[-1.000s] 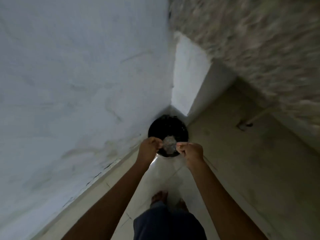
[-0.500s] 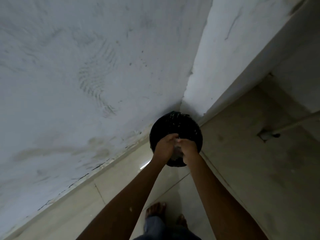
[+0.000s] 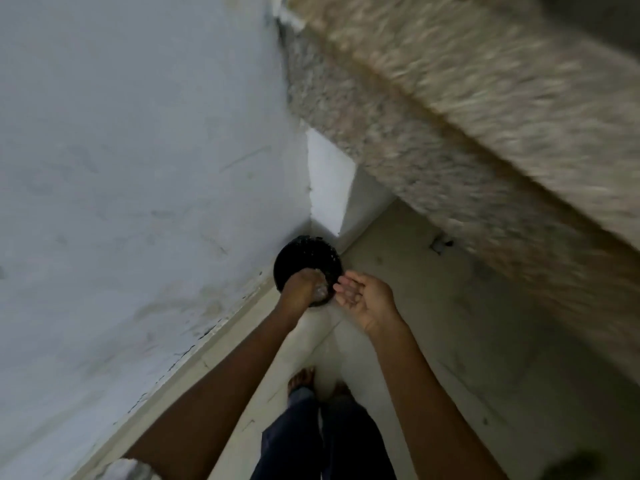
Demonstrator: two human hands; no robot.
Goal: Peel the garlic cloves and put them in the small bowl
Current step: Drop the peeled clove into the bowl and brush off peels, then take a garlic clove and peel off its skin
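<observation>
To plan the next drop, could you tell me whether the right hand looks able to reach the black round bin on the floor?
Probably yes: the right hand is open beside the black round bin, nothing between them; the left hand covers only the near part of its opening.

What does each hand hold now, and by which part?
The right hand lies open, palm up, gripping nothing. The left hand, over the black bin, has a pale scrap at its fingertips; whether it grips it cannot be told.
</observation>
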